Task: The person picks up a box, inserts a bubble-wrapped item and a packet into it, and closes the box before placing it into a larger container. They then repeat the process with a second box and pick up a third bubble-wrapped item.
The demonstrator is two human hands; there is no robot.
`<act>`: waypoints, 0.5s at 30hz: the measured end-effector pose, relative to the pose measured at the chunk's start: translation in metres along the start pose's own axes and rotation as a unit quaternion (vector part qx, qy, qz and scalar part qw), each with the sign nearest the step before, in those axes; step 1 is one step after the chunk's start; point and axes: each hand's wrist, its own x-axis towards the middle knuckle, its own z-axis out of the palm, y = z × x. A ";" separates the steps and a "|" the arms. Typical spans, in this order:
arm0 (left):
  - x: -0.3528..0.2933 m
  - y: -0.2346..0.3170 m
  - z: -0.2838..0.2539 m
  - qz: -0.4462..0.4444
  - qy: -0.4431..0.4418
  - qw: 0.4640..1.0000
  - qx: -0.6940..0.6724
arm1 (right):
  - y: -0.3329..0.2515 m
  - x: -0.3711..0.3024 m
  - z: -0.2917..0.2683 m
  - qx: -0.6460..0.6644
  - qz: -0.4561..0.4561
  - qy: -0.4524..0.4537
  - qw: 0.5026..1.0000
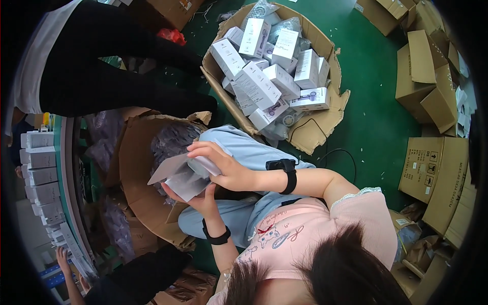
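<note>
White card makes the box, which I see held in the air above the knees, by the right edge of the left carton. The right hand grips its upper side, and the left hand supports it from below; so the two are close together, both clamped on the box. One flap stands open toward the left. Something pale and shiny shows at the opening, but from my distance I cannot tell what it is. Each wrist wears a black band.

Clear bags lie inside the left carton, near its upper edge. Beyond the knees stands the big carton, filled with white boxes, which lie at different angles. One of them, with purple print, rests near the lower right edge. Clear wrap shows near the top edge.

At the left I observe a worktop, with stacked boxes in a row along its edge; a co-worker's hand is near its lower end. A standing person in black trousers is beside the big carton. Brown cartons stand on the green floor at the right.
</note>
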 end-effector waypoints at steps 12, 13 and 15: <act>-0.009 -0.025 -0.017 -0.019 -0.059 0.992 0.108 | 0.018 0.007 -0.036 0.008 -0.019 -0.205 0.979; -0.010 -0.027 -0.019 -0.001 -0.068 0.992 0.102 | 0.020 0.006 -0.039 0.011 -0.019 -0.210 0.978; -0.011 -0.030 -0.013 0.034 -0.097 0.991 0.079 | 0.025 0.004 -0.041 0.009 -0.016 -0.219 0.976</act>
